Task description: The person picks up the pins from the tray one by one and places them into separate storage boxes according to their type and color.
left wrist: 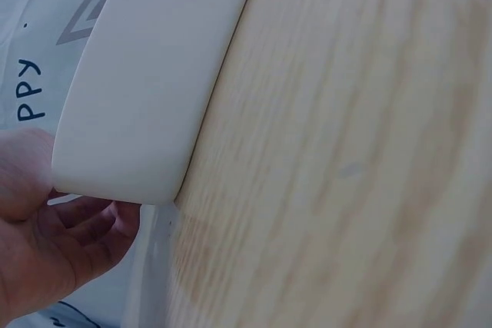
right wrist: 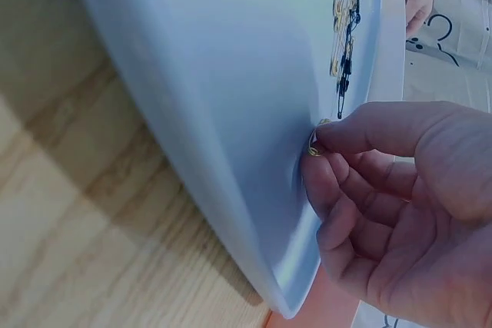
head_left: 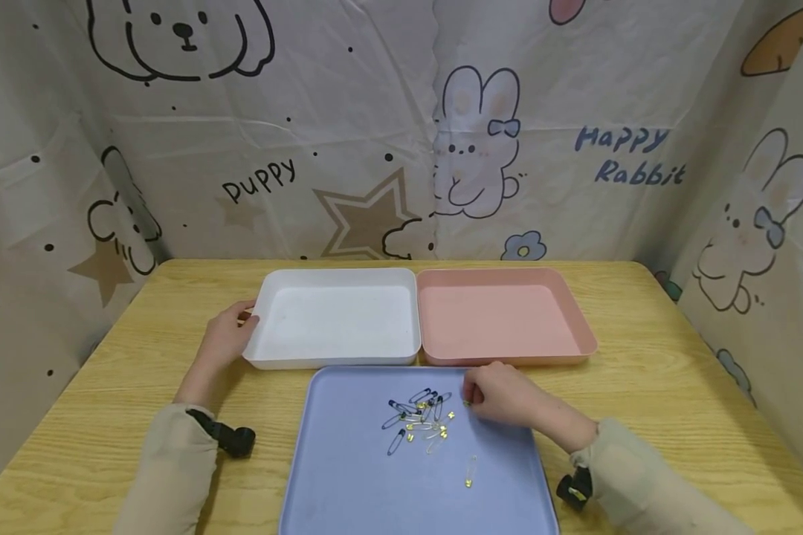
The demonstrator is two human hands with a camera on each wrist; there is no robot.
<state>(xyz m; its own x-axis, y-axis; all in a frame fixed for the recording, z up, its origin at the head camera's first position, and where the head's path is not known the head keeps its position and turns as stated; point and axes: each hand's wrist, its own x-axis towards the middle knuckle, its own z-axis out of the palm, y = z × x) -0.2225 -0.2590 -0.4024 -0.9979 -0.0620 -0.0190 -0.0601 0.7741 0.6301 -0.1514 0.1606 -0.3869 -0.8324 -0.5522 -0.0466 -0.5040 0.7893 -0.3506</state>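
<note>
My left hand (head_left: 224, 338) is at the left end of the white tray (head_left: 334, 357), its thumb at the rim and its fingers curled against the end wall. In the left wrist view the thumb tip is hidden by the tray. Over the upper right part of the blue tray (head_left: 401, 498), my right hand (head_left: 505, 394) pinches a small gold safety pin (right wrist: 314, 150) between thumb and index finger. Left of that hand lies a loose pile of black safety pins (head_left: 396, 443) and gold safety pins (head_left: 435, 444). One gold safety pin (head_left: 470, 472) lies apart, lower down.
A pink tray (head_left: 508, 357) stands against the white tray's right side, both behind the blue one. All rest on a wooden table (head_left: 649, 416). A printed curtain (head_left: 348, 134) hangs behind the table and at both sides.
</note>
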